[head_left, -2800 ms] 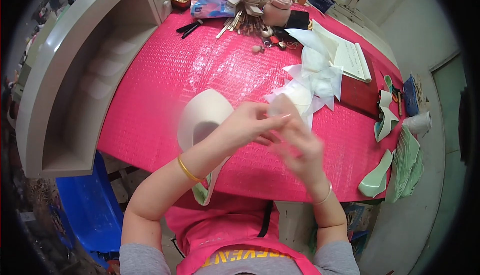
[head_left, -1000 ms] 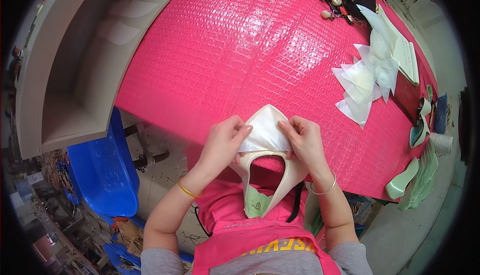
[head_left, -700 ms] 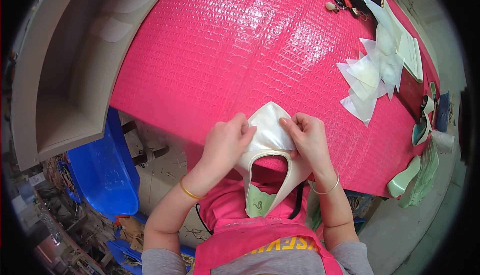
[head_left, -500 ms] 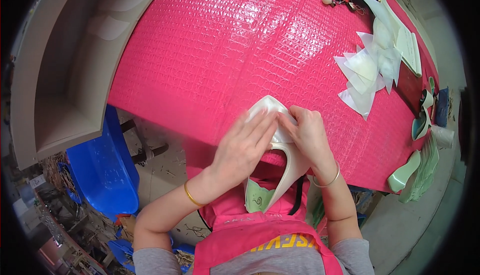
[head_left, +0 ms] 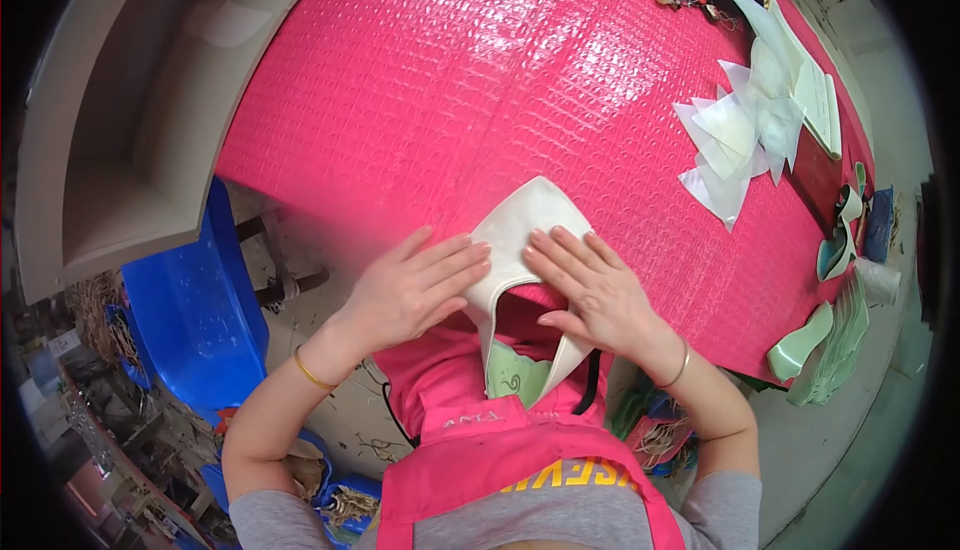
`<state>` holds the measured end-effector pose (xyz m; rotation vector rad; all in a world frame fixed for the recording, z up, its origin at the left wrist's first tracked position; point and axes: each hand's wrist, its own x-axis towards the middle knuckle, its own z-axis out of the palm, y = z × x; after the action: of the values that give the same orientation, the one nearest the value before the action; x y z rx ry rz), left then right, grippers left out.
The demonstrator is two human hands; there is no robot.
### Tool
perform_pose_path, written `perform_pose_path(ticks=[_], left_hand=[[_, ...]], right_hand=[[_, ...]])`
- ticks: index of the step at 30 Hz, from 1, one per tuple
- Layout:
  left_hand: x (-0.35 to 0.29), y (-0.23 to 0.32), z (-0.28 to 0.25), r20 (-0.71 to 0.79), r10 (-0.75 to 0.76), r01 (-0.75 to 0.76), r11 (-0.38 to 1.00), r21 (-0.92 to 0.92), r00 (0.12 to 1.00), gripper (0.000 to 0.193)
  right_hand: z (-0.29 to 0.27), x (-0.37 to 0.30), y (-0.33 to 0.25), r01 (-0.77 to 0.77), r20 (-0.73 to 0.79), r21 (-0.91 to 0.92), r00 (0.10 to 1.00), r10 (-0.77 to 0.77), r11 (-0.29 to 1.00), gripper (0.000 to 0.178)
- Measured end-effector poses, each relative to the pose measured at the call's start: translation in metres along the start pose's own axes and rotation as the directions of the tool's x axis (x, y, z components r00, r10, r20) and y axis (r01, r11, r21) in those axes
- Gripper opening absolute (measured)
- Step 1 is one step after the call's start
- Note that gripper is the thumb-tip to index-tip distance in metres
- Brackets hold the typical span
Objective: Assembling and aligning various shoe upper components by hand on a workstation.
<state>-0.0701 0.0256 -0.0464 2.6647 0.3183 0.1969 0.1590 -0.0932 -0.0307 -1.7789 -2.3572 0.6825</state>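
Note:
A white shoe upper (head_left: 525,215) with a pointed toe end and a U-shaped opening lies at the near edge of the pink-covered table. Its two tails hang over the edge toward my apron, and a pale green lining (head_left: 520,374) shows on the lower part. My left hand (head_left: 415,288) rests with fingers stretched out on the upper's left side. On its right side, my right hand (head_left: 592,288) lies flat, fingers extended and slightly spread. Neither hand grips the piece.
A grey shelf unit (head_left: 130,240) stands at the left, above a blue plastic stool (head_left: 195,320). White translucent sheets (head_left: 730,140) and an open notebook (head_left: 818,105) lie on the table (head_left: 420,80) at the right. Green cut pieces (head_left: 835,345) hang near its right corner.
Both hands were close together over the toe end, the right one pinching there. Now they are apart, flat on either side, and the upper's smooth white face shows between them.

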Motion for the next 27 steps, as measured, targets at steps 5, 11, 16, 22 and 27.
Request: perform_pose_path(ticks=[5, 11, 16, 22, 27], left_hand=[[0.004, 0.019, 0.010, -0.107, -0.034, 0.039, 0.998, 0.039, 0.994, 0.040], [0.003, 0.019, 0.014, -0.176, -0.055, 0.058, 0.998, 0.012, 0.983, 0.035], [0.019, 0.032, 0.012, -0.106, -0.146, 0.146, 0.989, -0.014, 0.984, 0.035], [0.025, 0.027, 0.018, -0.169, 0.034, -0.030, 0.999, 0.025, 0.985, 0.031], [-0.005, 0.017, 0.008, -0.141, -0.045, 0.043, 0.999, -0.014, 0.989, 0.029]], right_hand=[[-0.006, 0.001, -0.001, 0.000, 0.041, -0.006, 0.999, 0.000, 1.000, 0.061], [0.001, -0.026, 0.005, -0.054, -0.028, -0.016, 0.998, 0.053, 0.998, 0.052], [0.007, -0.056, 0.002, -0.260, -0.147, -0.064, 0.957, 0.248, 0.964, 0.039], [0.005, -0.055, -0.005, -0.282, -0.197, -0.098, 0.945, 0.259, 0.954, 0.035], [-0.001, -0.044, 0.010, -0.193, -0.291, 0.104, 0.932, 0.216, 0.976, 0.024]])
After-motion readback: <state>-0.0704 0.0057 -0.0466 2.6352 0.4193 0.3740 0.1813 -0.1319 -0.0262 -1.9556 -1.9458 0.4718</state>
